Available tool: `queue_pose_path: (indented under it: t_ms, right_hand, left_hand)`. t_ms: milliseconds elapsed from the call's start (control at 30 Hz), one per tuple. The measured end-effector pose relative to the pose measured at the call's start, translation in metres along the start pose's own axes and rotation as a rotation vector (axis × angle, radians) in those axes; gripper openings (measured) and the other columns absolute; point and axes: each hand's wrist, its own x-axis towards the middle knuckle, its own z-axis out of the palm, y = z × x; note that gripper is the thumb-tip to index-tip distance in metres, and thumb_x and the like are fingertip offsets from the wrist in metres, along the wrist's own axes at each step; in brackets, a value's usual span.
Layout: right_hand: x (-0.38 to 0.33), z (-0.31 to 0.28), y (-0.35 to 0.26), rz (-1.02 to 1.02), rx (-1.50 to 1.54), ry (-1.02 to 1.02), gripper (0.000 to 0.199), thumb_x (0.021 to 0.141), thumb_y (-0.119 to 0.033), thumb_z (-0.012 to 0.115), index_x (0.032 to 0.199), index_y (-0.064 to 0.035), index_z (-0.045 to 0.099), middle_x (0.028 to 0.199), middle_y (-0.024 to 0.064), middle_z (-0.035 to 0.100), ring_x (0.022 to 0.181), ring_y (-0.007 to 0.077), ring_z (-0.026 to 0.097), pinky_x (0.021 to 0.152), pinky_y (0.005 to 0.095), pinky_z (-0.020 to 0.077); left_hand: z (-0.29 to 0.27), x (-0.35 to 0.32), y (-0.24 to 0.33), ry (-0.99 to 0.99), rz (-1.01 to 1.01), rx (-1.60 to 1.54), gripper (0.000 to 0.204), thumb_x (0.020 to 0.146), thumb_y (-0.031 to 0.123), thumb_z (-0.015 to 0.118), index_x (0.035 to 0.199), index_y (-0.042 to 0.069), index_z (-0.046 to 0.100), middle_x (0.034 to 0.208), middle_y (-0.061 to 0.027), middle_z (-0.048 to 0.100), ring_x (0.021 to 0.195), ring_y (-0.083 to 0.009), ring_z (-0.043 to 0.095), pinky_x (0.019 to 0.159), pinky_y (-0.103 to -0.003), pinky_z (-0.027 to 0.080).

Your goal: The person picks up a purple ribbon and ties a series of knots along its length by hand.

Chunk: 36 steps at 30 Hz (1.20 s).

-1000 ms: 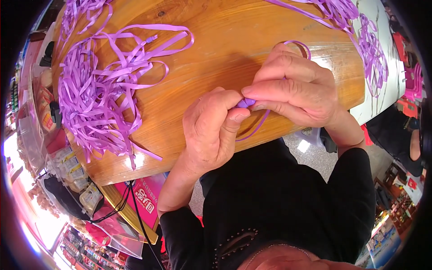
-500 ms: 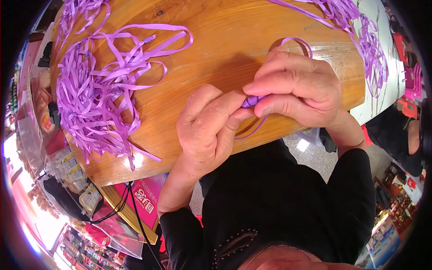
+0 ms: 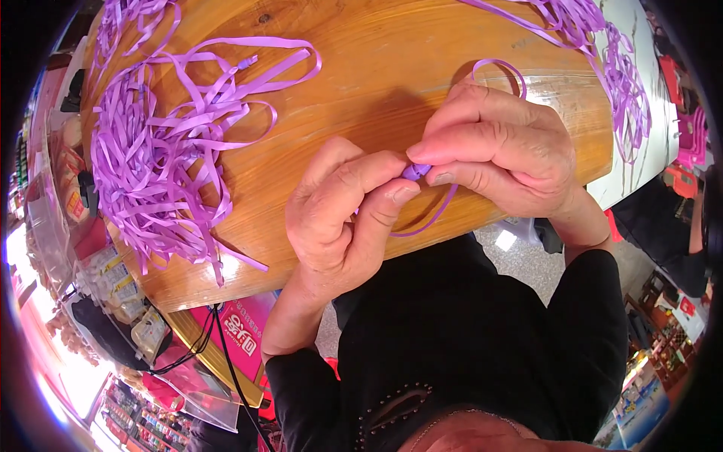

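A dark purple knot or small fitting (image 3: 415,172) on a purple ribbon sits between my hands, above the wooden table. My right hand (image 3: 501,147) pinches it between thumb and forefinger. My left hand (image 3: 339,215) is beside it, forefinger tip against its near end, thumb dropped slightly away. The left hand's other fingers are curled, with a bit of ribbon showing behind them. From the hands the ribbon (image 3: 431,222) hangs in a curve below, and another loop of it (image 3: 501,66) rises beyond the right hand. The knot's details are too small to make out.
A tangled heap of purple ribbons (image 3: 151,166) covers the left of the wooden table (image 3: 361,75). More ribbons (image 3: 565,22) lie at the far right, some over a white marbled surface (image 3: 657,90). Black cables (image 3: 218,324) hang by a pink box (image 3: 241,339) at lower left.
My left thumb has opened away from the knot and the left hand has shifted slightly left. More of the knot's near end shows. The right hand keeps its pinch.
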Motion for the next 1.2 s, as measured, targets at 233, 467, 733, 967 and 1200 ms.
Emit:
queue_pose_path:
  t_ms: [233,467,733,967,1200]
  right_hand:
    - [0.000,0.000,0.001,0.055,0.036,-0.001,0.024,0.067,-0.006,0.075,0.089,0.0014,0.068,0.078,0.0120,0.062,0.064,0.0203,0.059,0.059,0.0293,0.0452]
    - [-0.004,0.003,0.006,-0.083,-0.069,-0.028,0.026,0.066,-0.004,0.075,0.089,0.0041,0.067,0.079,0.0129,0.061,0.064,0.0221,0.057,0.055,0.0301,0.0438]
    - [-0.006,0.003,0.019,-0.335,-0.196,-0.004,0.035,0.054,-0.001,0.073,0.086,0.0096,0.064,0.077,0.0142,0.058,0.060,0.0223,0.053,0.049,0.0304,0.0390]
    - [-0.009,0.005,0.023,-0.365,-0.202,-0.008,0.035,0.055,-0.001,0.073,0.086,0.0096,0.064,0.077,0.0144,0.058,0.060,0.0226,0.054,0.049,0.0303,0.0395]
    - [0.002,-0.002,0.005,0.049,-0.073,-0.052,0.037,0.066,-0.013,0.076,0.098,0.0026,0.065,0.077,0.0091,0.062,0.066,0.0189,0.060,0.057,0.0276,0.0459]
  left_hand:
    - [-0.002,0.000,0.002,-0.003,0.017,0.061,0.018,0.073,0.000,0.072,0.090,-0.002,0.064,0.069,-0.0083,0.057,0.054,-0.0164,0.047,0.048,-0.026,0.037]
    - [-0.003,0.000,0.001,-0.034,-0.043,0.059,0.015,0.073,-0.002,0.072,0.086,-0.001,0.064,0.063,-0.0074,0.055,0.050,-0.0170,0.044,0.045,-0.027,0.035]
    - [0.004,0.006,0.002,0.005,-0.070,0.004,0.014,0.072,-0.006,0.070,0.083,-0.001,0.062,0.062,-0.0079,0.053,0.050,-0.0174,0.044,0.045,-0.028,0.033]
    - [-0.003,0.007,0.004,-0.131,-0.205,0.038,0.017,0.076,-0.006,0.069,0.091,-0.001,0.063,0.081,-0.0050,0.061,0.070,-0.0098,0.052,0.062,-0.022,0.043]
    - [0.004,0.004,-0.009,0.006,-0.205,-0.209,0.006,0.081,0.001,0.066,0.085,0.000,0.061,0.067,-0.0023,0.051,0.056,-0.0077,0.041,0.050,-0.021,0.031]
